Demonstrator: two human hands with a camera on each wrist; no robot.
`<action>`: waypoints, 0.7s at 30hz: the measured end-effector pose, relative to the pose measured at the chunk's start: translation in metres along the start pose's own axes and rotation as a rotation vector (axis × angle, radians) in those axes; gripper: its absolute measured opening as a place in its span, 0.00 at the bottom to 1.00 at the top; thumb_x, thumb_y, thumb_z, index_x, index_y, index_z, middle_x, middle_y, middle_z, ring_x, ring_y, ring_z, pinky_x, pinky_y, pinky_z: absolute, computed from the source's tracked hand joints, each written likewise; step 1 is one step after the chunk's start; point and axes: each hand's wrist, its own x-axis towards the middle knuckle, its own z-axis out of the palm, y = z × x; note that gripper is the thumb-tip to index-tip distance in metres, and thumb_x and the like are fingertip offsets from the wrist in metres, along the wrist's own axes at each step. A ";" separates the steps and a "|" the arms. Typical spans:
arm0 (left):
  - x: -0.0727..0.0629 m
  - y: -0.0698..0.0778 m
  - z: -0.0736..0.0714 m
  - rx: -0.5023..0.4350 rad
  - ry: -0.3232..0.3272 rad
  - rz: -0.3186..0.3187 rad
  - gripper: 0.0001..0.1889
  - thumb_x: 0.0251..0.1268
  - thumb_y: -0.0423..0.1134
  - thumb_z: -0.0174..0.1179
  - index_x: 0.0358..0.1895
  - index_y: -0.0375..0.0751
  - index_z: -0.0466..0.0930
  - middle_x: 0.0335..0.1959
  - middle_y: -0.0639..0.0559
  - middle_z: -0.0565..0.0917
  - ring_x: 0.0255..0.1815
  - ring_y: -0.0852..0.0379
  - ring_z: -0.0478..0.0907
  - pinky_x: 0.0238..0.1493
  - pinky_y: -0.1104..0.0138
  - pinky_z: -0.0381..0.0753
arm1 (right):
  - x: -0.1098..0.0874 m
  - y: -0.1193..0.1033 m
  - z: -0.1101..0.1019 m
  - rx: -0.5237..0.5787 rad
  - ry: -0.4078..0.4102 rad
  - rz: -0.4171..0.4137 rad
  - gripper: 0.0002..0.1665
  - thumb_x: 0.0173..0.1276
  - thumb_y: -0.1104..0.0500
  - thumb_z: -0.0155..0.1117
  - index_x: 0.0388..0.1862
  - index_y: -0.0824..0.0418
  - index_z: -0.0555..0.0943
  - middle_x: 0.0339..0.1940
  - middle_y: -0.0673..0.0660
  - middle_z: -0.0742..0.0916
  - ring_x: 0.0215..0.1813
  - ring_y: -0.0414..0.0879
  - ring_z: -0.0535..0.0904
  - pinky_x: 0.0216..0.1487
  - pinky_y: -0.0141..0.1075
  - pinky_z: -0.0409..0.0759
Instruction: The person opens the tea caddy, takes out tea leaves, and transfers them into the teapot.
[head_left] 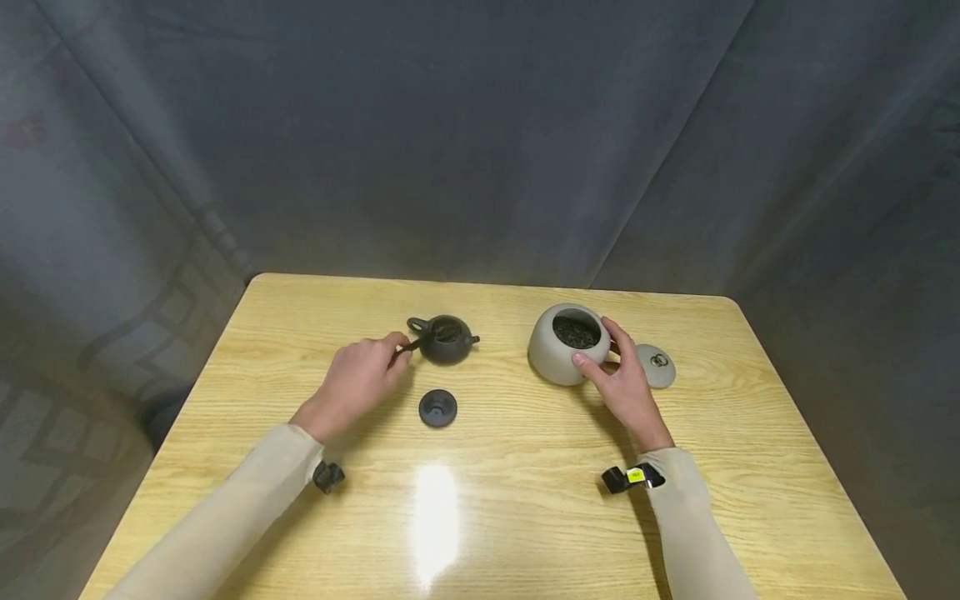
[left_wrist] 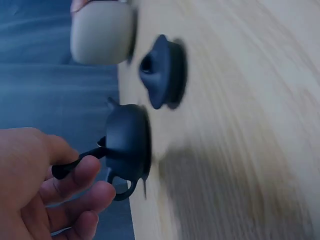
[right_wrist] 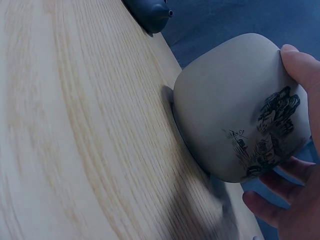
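Observation:
My left hand [head_left: 360,377] pinches a thin dark tea scoop [head_left: 411,345] between thumb and fingers. The scoop's far end is over the open mouth of a small dark teapot [head_left: 444,351]; in the left wrist view the teapot [left_wrist: 125,140] stands upright on the table. My right hand [head_left: 624,385] grips the rim and side of a round grey jar [head_left: 547,354], thumb on the near rim. Dark tea leaves [head_left: 576,332] show inside it. A black landscape picture [right_wrist: 275,120] decorates the jar's wall in the right wrist view.
The teapot's dark lid [head_left: 438,408] lies on the wooden table [head_left: 525,500] nearer me than the pot. To the right of the jar lies a grey lid [head_left: 657,367] with a ring-like knob. Grey curtains [head_left: 465,150] hang behind and beside the table.

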 end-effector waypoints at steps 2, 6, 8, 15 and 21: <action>0.001 -0.002 -0.004 -0.063 0.004 -0.040 0.14 0.81 0.42 0.58 0.56 0.36 0.86 0.23 0.51 0.82 0.18 0.59 0.68 0.20 0.66 0.63 | 0.000 0.000 0.000 0.001 0.000 0.002 0.53 0.76 0.47 0.70 0.90 0.49 0.52 0.85 0.62 0.65 0.79 0.58 0.67 0.71 0.50 0.73; 0.002 -0.005 -0.012 -0.167 -0.003 -0.097 0.16 0.84 0.42 0.53 0.55 0.35 0.86 0.26 0.51 0.87 0.19 0.59 0.71 0.22 0.65 0.67 | -0.001 0.000 0.000 0.009 0.002 0.006 0.53 0.76 0.48 0.71 0.90 0.49 0.51 0.85 0.63 0.66 0.79 0.59 0.67 0.72 0.54 0.72; 0.003 -0.007 -0.016 -0.213 -0.013 -0.115 0.17 0.85 0.42 0.51 0.56 0.35 0.86 0.26 0.50 0.87 0.19 0.58 0.72 0.21 0.66 0.68 | -0.001 0.000 0.000 0.012 0.002 0.006 0.53 0.76 0.48 0.71 0.90 0.49 0.51 0.84 0.63 0.66 0.79 0.59 0.67 0.73 0.55 0.72; 0.004 -0.003 -0.026 -0.319 -0.030 -0.122 0.17 0.87 0.43 0.48 0.53 0.38 0.86 0.25 0.47 0.86 0.17 0.58 0.73 0.19 0.67 0.67 | -0.001 0.001 -0.001 0.005 0.000 0.007 0.53 0.76 0.48 0.71 0.90 0.49 0.51 0.85 0.63 0.66 0.79 0.58 0.67 0.72 0.54 0.73; 0.005 0.017 -0.026 -0.330 -0.051 -0.069 0.15 0.87 0.44 0.49 0.50 0.41 0.85 0.23 0.53 0.84 0.17 0.58 0.75 0.19 0.67 0.68 | 0.000 0.002 0.000 -0.012 -0.001 0.010 0.53 0.76 0.48 0.71 0.90 0.48 0.51 0.85 0.62 0.66 0.79 0.58 0.67 0.70 0.45 0.73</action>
